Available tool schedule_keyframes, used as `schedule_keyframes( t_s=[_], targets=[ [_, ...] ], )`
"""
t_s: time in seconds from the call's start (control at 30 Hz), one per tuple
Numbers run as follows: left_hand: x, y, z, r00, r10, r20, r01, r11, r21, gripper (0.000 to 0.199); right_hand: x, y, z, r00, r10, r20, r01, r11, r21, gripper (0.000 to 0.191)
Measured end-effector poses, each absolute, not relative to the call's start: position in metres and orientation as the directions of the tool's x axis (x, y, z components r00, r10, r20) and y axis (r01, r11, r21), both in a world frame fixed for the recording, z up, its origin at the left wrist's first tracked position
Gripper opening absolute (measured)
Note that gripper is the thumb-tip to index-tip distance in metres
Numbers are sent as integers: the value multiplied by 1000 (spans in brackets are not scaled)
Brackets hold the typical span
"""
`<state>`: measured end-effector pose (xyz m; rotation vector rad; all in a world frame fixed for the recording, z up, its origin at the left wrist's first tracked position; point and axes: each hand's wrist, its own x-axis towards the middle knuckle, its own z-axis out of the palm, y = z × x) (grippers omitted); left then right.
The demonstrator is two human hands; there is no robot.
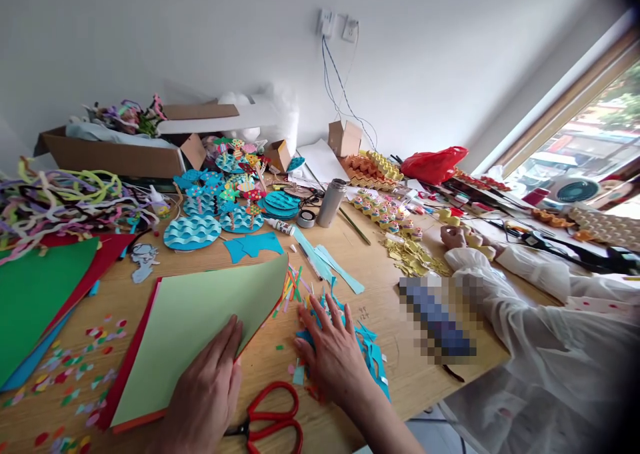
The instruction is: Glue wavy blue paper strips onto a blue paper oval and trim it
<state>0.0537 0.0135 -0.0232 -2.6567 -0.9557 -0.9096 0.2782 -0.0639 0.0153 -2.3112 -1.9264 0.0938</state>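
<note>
My left hand (207,391) lies flat on the near edge of a light green paper sheet (200,321), which tops a thin stack with red and orange sheets under it. My right hand (333,354) rests palm down, fingers spread, on a heap of blue paper scraps (373,351) and coloured strips (293,287). Red-handled scissors (273,421) lie on the wooden table (380,307) between my two wrists, touched by neither hand.
Green and red card sheets (35,294) lie at left, with confetti bits (65,374) in front. Blue wave discs with paper fish (220,207), a glue bottle (280,226), a metal flask (331,202), pipe cleaners (55,197) and cardboard boxes (115,154) fill the back. A person in white sleeves (525,307) works at right.
</note>
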Motion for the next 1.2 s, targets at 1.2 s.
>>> schedule_keyframes(
  t_s=[1.2],
  targets=[
    [52,10,-16,610,626,485,612,-762,213,45,253,-83,34,-391,920,-22,875,364,-319,67]
  ],
)
